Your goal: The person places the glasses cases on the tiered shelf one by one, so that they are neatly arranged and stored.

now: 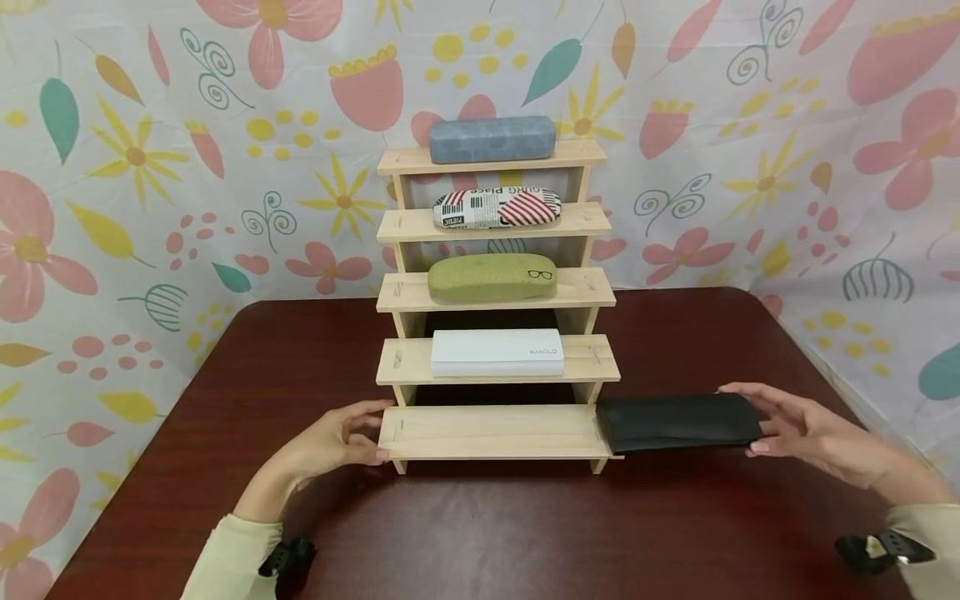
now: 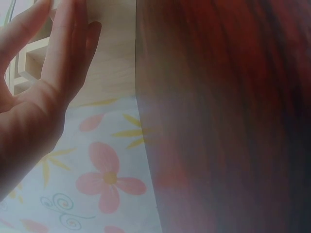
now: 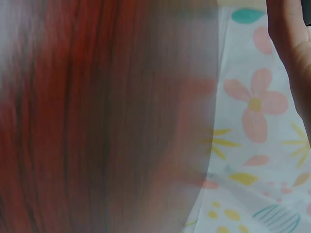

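Observation:
In the head view, a light wooden stepped stand [image 1: 491, 433] is in the middle of the table. My left hand [image 1: 333, 446] holds the left end of its lowest step, thumb at the front corner and fingers toward the back. A black glasses case [image 1: 678, 422] lies level at the right end of that step, its left end overlapping the step's edge. My right hand [image 1: 813, 437] grips this case by its right end, thumb in front and fingers behind. Only part of the left hand [image 2: 53, 73] and an edge of the right hand [image 3: 294, 58] show in the wrist views.
Higher steps carry, from the top, a blue case [image 1: 491, 140], a newsprint-patterned case [image 1: 497, 208], a green case [image 1: 487, 279] with a glasses drawing, and a white box-like case [image 1: 497, 353]. A flowered cloth [image 1: 225, 150] hangs behind the dark red-brown table [image 1: 510, 533].

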`<state>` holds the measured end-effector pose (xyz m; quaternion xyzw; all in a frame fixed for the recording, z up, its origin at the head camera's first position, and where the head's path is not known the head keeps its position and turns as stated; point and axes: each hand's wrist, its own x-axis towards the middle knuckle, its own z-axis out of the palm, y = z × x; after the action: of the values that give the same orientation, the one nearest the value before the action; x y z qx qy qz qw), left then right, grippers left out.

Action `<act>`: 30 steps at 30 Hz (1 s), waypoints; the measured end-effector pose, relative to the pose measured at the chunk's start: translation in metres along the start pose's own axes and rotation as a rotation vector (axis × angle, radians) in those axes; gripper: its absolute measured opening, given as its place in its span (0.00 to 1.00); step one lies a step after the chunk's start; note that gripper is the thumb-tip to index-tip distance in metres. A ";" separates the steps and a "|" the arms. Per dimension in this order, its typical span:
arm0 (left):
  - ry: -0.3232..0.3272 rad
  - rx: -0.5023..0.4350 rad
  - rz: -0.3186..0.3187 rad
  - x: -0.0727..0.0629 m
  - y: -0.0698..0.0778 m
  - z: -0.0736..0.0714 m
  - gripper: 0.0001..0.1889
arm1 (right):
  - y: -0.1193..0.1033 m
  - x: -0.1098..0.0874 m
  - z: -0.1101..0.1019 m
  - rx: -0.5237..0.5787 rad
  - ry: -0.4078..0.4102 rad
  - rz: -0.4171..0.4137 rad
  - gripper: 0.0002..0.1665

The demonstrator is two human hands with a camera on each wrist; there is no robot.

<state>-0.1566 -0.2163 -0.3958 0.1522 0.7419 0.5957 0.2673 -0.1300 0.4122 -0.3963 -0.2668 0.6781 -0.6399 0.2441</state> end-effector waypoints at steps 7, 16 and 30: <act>-0.002 0.000 0.002 0.000 0.000 0.000 0.43 | -0.005 0.019 0.020 -0.002 -0.011 -0.018 0.39; -0.009 0.003 0.015 0.001 0.001 0.000 0.42 | -0.009 0.048 0.056 0.060 -0.018 -0.018 0.37; -0.002 0.008 0.012 0.000 0.001 0.001 0.42 | -0.018 0.092 0.118 0.068 0.095 0.078 0.39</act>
<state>-0.1567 -0.2153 -0.3948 0.1582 0.7430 0.5944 0.2639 -0.1176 0.2622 -0.3852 -0.2010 0.6767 -0.6646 0.2451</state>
